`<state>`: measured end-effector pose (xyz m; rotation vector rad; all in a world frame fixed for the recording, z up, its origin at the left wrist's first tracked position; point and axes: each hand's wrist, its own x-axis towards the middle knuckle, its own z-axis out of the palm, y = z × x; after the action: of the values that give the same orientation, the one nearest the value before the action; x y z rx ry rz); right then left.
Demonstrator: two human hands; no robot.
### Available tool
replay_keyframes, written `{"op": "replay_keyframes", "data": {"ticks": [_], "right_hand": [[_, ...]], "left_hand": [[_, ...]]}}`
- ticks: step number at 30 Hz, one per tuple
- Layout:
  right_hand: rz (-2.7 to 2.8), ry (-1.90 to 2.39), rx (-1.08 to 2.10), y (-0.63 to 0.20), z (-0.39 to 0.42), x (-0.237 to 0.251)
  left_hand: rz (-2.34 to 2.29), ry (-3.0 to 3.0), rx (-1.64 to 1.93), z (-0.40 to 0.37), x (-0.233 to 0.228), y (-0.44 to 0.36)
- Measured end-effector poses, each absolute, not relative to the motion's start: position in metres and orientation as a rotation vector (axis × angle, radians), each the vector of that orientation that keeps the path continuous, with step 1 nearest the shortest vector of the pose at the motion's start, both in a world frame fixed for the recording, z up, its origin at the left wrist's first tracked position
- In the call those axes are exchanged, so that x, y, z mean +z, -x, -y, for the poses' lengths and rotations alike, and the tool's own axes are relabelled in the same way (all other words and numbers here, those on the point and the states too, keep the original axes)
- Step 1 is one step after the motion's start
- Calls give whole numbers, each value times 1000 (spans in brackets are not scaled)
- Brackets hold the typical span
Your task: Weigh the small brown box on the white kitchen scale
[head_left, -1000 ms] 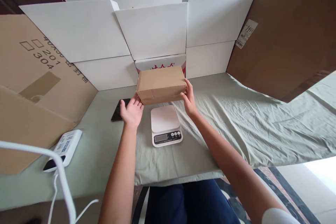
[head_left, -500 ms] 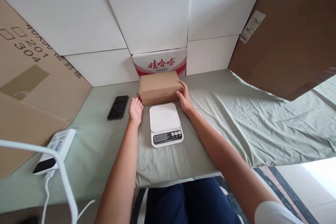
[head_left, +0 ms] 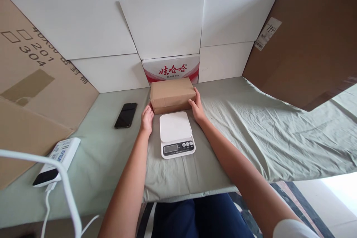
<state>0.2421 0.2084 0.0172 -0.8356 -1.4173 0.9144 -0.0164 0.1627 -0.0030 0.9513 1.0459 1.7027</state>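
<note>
A small brown cardboard box (head_left: 173,95) sits on the cloth just behind a white kitchen scale (head_left: 176,128). My left hand (head_left: 147,119) is against the box's lower left corner, its fingers curled in and partly hidden by the box. On the opposite end, my right hand (head_left: 197,107) grips the box, thumb on the front face and fingers around the right side. Nothing lies on the scale's platform, and its display looks blank.
A black phone (head_left: 125,115) lies left of my left hand. Farther left are a white power strip (head_left: 63,158) and a white cable (head_left: 68,189). White boxes (head_left: 164,26) form a wall behind, with large cardboard boxes (head_left: 36,78) at left and right.
My left hand's fingers have curled in against the box, where they were more spread before. The box sits slightly farther right in view. My right hand keeps its grip.
</note>
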Motion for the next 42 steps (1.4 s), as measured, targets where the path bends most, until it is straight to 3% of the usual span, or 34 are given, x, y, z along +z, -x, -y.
{"op": "replay_keyframes", "data": {"ticks": [7, 13, 19, 25, 42], "right_hand": [[1486, 787, 848, -241, -192, 41], [1565, 735, 818, -265, -127, 61], [1545, 808, 948, -289, -73, 45], [1516, 799, 987, -290, -65, 32], [1497, 899, 1035, -312, -55, 46]], "left_hand": [[-1047, -1228, 1699, -141, 21, 17], [-1055, -1411, 1635, -57, 53, 15], [-1179, -1290, 1488, 10, 37, 6], [-1218, -1176, 1521, 22, 20, 0], [-1258, -1069, 1546, 18, 31, 12]]}}
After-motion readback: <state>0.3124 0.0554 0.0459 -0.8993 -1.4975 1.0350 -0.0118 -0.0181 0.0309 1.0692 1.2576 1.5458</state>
